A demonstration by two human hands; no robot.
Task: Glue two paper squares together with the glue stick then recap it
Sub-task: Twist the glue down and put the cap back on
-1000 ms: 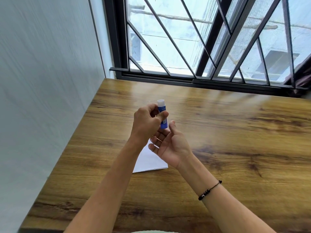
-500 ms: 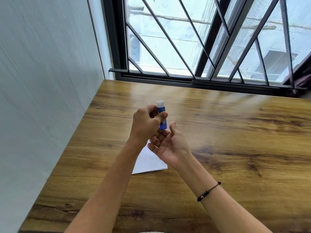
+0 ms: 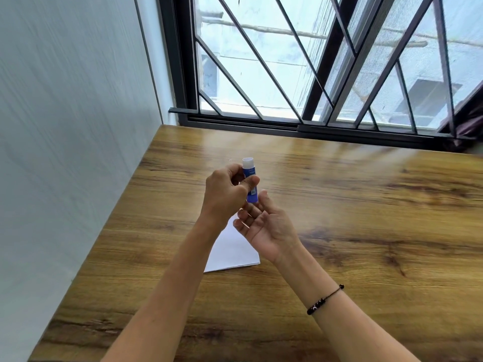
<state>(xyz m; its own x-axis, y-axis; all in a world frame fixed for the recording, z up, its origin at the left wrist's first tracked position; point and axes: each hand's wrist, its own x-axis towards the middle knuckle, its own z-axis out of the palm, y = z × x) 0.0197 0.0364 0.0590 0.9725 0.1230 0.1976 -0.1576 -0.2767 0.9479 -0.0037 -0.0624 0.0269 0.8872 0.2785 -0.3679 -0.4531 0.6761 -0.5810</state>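
Head view, one entry: glue stick [image 3: 251, 182], blue barrel with a white end uppermost, held upright above the counter [image 3: 339, 218], just beyond the paper. Whether that white end is a cap or a bare rim cannot be told. Left hand [image 3: 227, 194]: closed around the barrel from the left side of the glue stick, thumb laid across its front, knuckles up, forearm rising from the near edge. Right hand [image 3: 264, 228]: directly beneath the glue stick, palm upward, fingers loosely curled, thumb tip against the barrel's base; it clamps nothing visible, and any cap in it is hidden. Judged purpose of the hold: one hand steadies the barrel while the other works its lower end, probably to turn the base or seat a part. Paper squares [image 3: 230, 252]: white, flat on the counter below the glue stick and nearer the person, partly covered by both wrists; one sheet or two cannot be told. Beaded bracelet [image 3: 324, 300] on the right wrist.
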